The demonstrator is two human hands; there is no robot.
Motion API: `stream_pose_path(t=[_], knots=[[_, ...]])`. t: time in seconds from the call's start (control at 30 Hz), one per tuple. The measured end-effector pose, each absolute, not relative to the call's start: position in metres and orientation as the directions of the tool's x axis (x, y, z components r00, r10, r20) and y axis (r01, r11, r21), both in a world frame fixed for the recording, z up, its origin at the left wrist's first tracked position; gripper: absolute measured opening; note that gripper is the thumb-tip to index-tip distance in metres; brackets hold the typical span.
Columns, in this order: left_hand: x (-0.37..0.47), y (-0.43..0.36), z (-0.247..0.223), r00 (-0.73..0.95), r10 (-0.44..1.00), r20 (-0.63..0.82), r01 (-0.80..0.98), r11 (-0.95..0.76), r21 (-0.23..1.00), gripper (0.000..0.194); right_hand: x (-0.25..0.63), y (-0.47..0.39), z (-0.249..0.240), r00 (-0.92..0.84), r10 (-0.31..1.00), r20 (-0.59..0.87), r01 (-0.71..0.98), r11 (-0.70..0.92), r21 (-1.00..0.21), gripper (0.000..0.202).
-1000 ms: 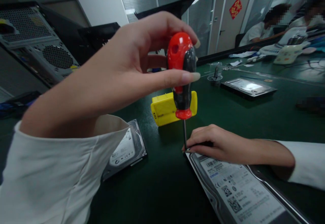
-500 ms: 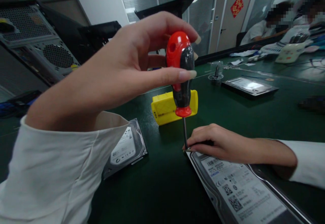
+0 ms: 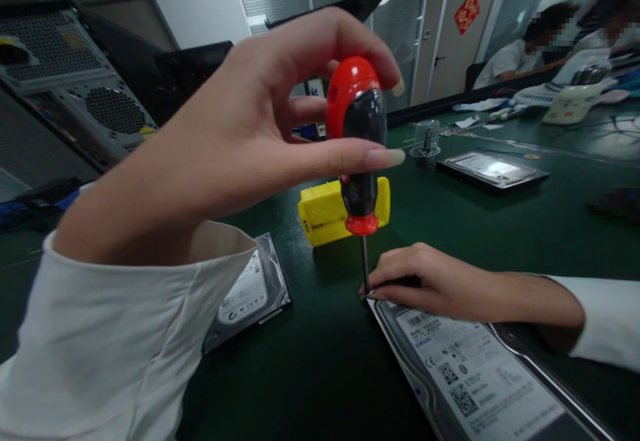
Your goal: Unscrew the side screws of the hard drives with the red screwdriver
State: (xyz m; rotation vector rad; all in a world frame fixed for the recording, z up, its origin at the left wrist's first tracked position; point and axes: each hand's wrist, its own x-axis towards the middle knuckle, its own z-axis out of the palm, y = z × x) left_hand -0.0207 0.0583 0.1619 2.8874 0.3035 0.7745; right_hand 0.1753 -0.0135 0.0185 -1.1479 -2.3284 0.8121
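Note:
My left hand point(image 3: 280, 107) holds the red and black screwdriver point(image 3: 364, 121) upright, its thumb on the near side and its fingers around the back of the handle. The shaft points down to the near-left corner of a silver hard drive point(image 3: 450, 367) with a white label. My right hand point(image 3: 425, 277) rests over that drive's upper edge, fingertips pinched together beside the screwdriver's tip. Whatever sits between those fingertips is too small to make out. Behind the screwdriver stands a yellow plastic box point(image 3: 325, 214).
A second hard drive point(image 3: 265, 281) lies partly behind my left sleeve, and a third point(image 3: 493, 169) at the back right. Near it is a small clear container point(image 3: 426, 141). A computer case point(image 3: 107, 104) stands at the left. People sit at the far right.
The screwdriver's handle has turned about its axis, showing more of its black side. My left thumb and fingers reach a little further right. My right hand and the drive have stayed put.

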Motion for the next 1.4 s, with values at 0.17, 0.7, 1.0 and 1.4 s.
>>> stream_pose_path(t=[0.17, 0.7, 1.0, 1.4], knots=[[-0.0231, 0.0571, 0.1639, 0.866, 0.207, 0.455, 0.118, -0.969, 0.217, 0.048, 0.1754, -0.0145, 0.019, -0.562, 0.82, 0.106, 0.568, 0.476, -0.671, 0.029], [-0.0166, 0.0525, 0.1591, 0.85, 0.211, 0.483, 0.028, -0.933, 0.358, 0.033, 0.1731, -0.0137, 0.0197, -0.562, 0.821, 0.1, 0.577, 0.476, -0.664, 0.028], [-0.0223, 0.0559, 0.1625, 0.85, 0.223, 0.478, 0.089, -0.954, 0.286, 0.049, 0.175, -0.0154, 0.0168, -0.552, 0.828, 0.098, 0.58, 0.465, -0.669, 0.028], [-0.0198, 0.0549, 0.1588, 0.836, 0.332, 0.438, 0.055, -0.843, 0.534, 0.036, 0.1752, -0.015, 0.0157, -0.544, 0.831, 0.119, 0.583, 0.475, -0.659, 0.026]])
